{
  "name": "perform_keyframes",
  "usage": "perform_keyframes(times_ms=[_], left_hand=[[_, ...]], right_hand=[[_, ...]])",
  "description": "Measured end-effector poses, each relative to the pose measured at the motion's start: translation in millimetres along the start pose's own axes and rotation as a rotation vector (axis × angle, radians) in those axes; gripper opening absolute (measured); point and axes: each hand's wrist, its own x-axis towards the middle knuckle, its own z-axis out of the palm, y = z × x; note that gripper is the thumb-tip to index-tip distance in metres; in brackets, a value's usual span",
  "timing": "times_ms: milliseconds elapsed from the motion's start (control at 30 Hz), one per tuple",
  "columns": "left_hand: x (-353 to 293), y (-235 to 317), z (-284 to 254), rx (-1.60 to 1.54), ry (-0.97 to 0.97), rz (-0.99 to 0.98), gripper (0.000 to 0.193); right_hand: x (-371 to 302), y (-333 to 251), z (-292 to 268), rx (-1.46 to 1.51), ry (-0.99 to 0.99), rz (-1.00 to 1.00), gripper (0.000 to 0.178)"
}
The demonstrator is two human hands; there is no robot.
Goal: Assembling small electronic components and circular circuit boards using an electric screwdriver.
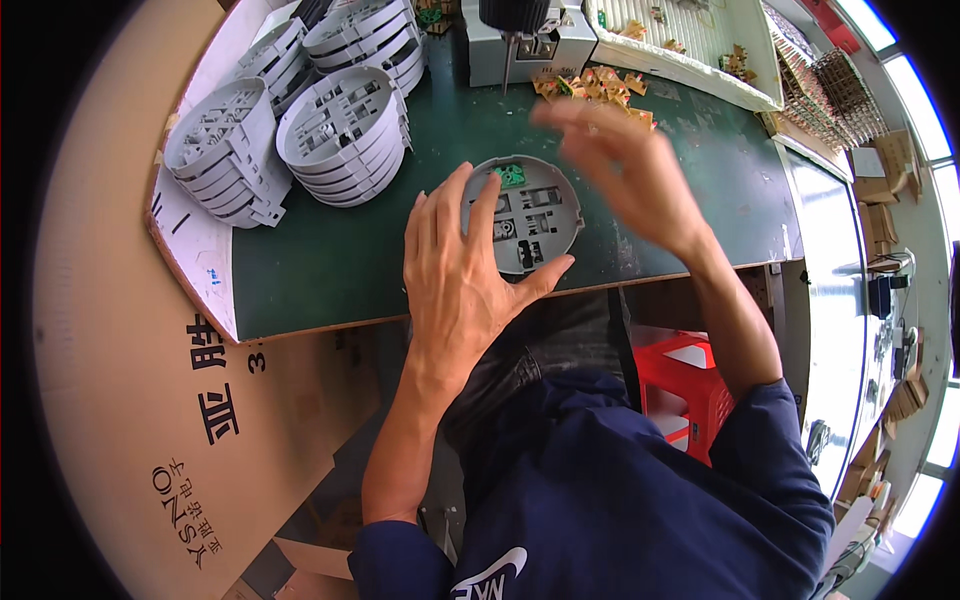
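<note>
- While the left hand (pixel 462 265) spreads fingers and thumb around the left and near sides of the round grey housing (pixel 523 212), I cannot tell whether it grips the rim; a loose hold could let the housing turn.
- The housing lies close to the near edge of the green table (pixel 330 270), so a strong tug toward the body could tip it off.
- A green board (pixel 511 175) sits at the housing's far side; if unfastened, it could shift with a jolt.
- The right hand (pixel 625 165) is blurred above the table, right of the housing; whether it pinches anything cannot be told.
- The small brown boards (pixel 600 85) lie just beyond it, so a careless sweep could scatter them.
</note>
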Motion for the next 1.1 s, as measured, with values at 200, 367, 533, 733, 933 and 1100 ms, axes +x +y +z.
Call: perform_keyframes(times_ms=[200,367,533,733,933,1100], left_hand=[[0,0,0,-0.023,-0.007,0.001,0.088],[-1,1,-2,-0.022,-0.054,-0.045,0.088],[0,3,-4,-0.024,-0.068,-0.057,0.087],[2,5,-3,-0.028,-0.084,-0.062,0.089],[3,6,-2,-0.018,-0.074,-0.041,0.089],[0,2,-2,-0.013,-0.062,-0.052,0.088]], right_hand=[[97,-99,-43,0.472,0.138,-0.076,0.109],[146,-79,-35,0.647,0.043,-0.203,0.078],[148,-63,-42,0.807,0.356,-0.201,0.047],[173,-36,-46,0.509,0.540,-0.185,0.017],[175,-24,-43,0.552,0.447,-0.152,0.020],[134,-50,-28,0.673,0.363,-0.072,0.038]])
